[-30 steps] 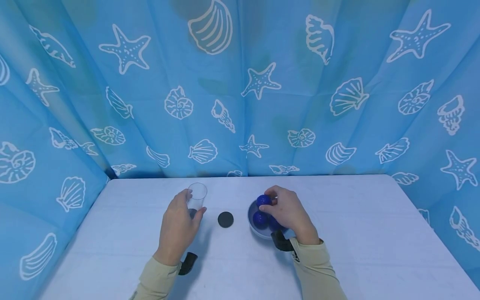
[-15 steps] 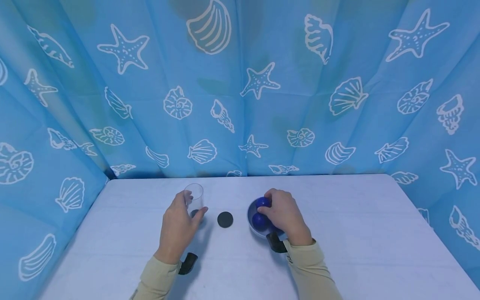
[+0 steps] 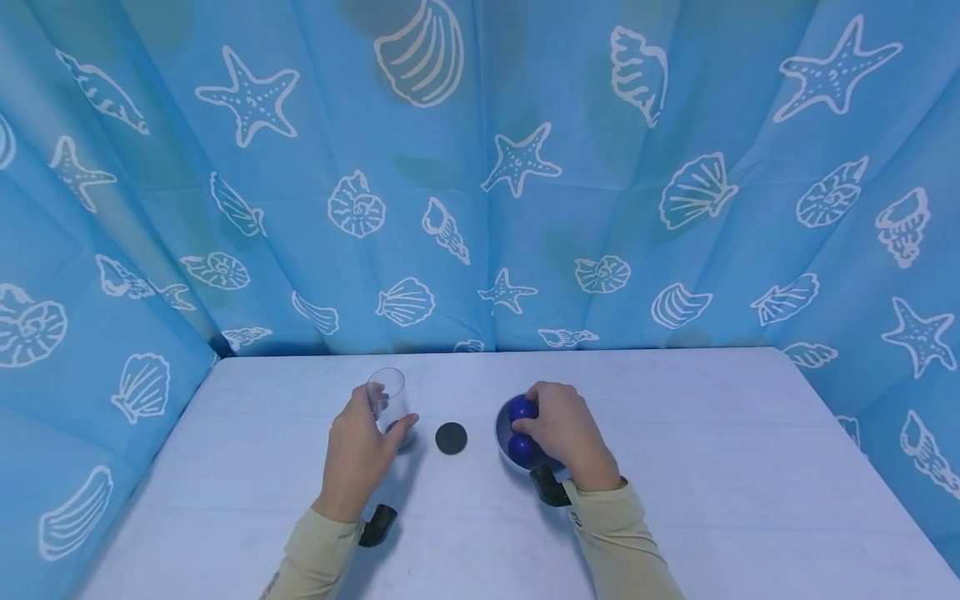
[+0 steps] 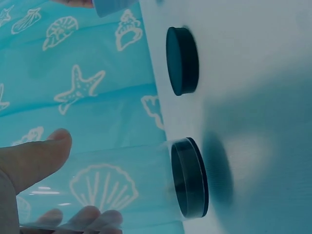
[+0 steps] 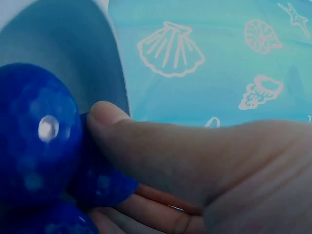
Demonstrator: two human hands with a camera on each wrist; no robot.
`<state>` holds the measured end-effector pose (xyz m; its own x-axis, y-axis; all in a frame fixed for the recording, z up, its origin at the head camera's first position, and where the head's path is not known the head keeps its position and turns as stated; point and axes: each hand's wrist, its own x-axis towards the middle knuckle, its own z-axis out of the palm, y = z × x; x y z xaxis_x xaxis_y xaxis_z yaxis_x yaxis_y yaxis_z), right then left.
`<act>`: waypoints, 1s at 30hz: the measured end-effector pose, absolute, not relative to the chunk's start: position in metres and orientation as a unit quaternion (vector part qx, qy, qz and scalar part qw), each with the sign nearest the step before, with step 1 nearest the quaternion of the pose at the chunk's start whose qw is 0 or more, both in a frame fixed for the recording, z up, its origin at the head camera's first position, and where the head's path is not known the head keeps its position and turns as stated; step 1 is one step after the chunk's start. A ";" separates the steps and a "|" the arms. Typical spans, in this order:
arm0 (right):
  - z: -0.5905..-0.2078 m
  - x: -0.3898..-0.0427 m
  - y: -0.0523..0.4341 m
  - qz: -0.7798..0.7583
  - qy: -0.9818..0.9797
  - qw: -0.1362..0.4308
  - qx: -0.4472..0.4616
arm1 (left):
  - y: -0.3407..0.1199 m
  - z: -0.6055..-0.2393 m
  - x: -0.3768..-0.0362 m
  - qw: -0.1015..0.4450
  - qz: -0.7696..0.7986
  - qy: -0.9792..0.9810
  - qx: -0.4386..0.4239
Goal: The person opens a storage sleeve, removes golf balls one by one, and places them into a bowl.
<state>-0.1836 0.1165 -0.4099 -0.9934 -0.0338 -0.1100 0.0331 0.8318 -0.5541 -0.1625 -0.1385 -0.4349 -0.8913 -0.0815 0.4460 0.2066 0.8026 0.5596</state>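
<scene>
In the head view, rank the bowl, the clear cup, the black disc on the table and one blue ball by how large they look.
1. Bowl, partly hidden by the right hand.
2. Clear cup, held by the left hand.
3. Black disc and the upper blue ball look about alike; unranked.

A pale table (image 3: 675, 467) carries a clear glass (image 3: 388, 400), a black disc (image 3: 451, 437) and a grey bowl (image 3: 501, 433), seemingly.

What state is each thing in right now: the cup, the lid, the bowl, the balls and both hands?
Clear cup: upright on the table, empty, uncapped.
Black lid: flat on the table, untouched.
Bowl: holds blue balls.
Blue balls: in the bowl.
Left hand: grips the cup.
Right hand: fingers curled round one ball.
</scene>
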 end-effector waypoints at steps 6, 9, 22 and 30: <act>-0.409 -0.184 0.117 -0.280 0.958 0.059 -0.009 | -0.139 -0.438 -0.165 0.222 -0.318 -0.922 -0.024; -0.409 -0.184 0.117 -0.275 0.959 0.061 -0.014 | -0.139 -0.440 -0.166 0.217 -0.320 -0.922 -0.020; -0.412 -0.183 0.116 -0.272 0.958 0.084 -0.014 | -0.140 -0.445 -0.168 0.194 -0.327 -0.925 -0.016; -0.414 -0.183 0.119 -0.280 0.956 0.087 -0.019 | -0.142 -0.448 -0.169 0.183 -0.327 -0.927 -0.022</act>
